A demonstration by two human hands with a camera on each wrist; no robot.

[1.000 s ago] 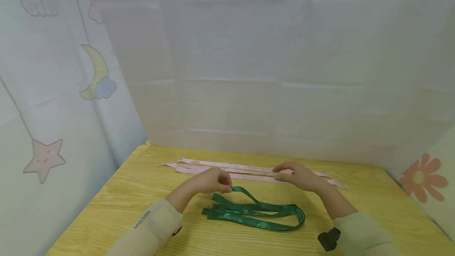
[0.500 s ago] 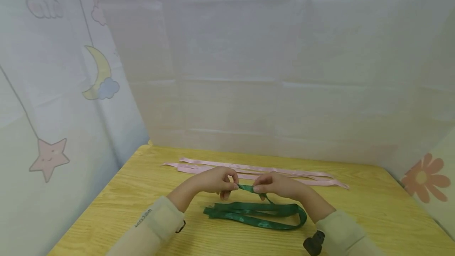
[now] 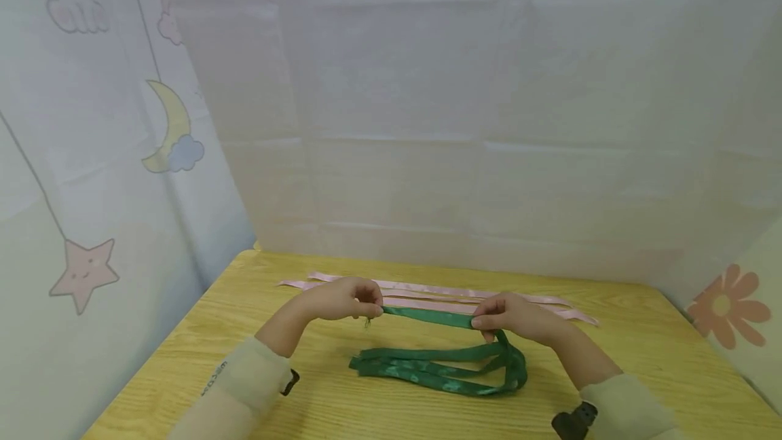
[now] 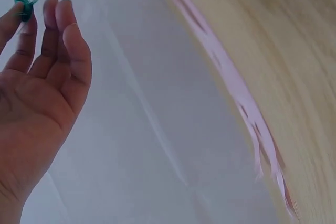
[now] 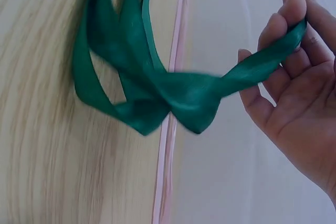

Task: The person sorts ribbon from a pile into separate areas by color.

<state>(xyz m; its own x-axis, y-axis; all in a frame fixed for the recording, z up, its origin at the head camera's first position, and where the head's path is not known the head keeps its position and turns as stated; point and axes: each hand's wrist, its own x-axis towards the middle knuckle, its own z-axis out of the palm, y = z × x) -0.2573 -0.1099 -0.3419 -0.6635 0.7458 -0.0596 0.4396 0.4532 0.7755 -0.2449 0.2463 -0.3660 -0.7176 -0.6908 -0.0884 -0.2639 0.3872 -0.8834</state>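
A green satin ribbon (image 3: 427, 316) is stretched between both hands above the table. The left hand (image 3: 343, 299) pinches its frayed end between thumb and forefinger; in the left wrist view the other fingers of the left hand (image 4: 47, 82) stand loosely bent. Some way along the same strip, the right hand (image 3: 512, 316) pinches it between thumb and fingers. From there the ribbon (image 5: 262, 64) passes through the right hand (image 5: 299, 72) and droops toward the table. More green ribbon (image 3: 440, 386) lies below in long folded loops, its cut ends at the left.
Several pink ribbons (image 3: 531, 299) lie lengthwise across the back of the wooden table (image 3: 244, 331), partly hidden behind the hands. A pale sheet (image 3: 391, 175) hangs behind the table's far edge. A printed curtain (image 3: 36, 358) is at the left.
The right hand has come from over the pink ribbons to pinch the green ribbon beside the left hand. Both hands have since moved apart, drawing the strip out between them.
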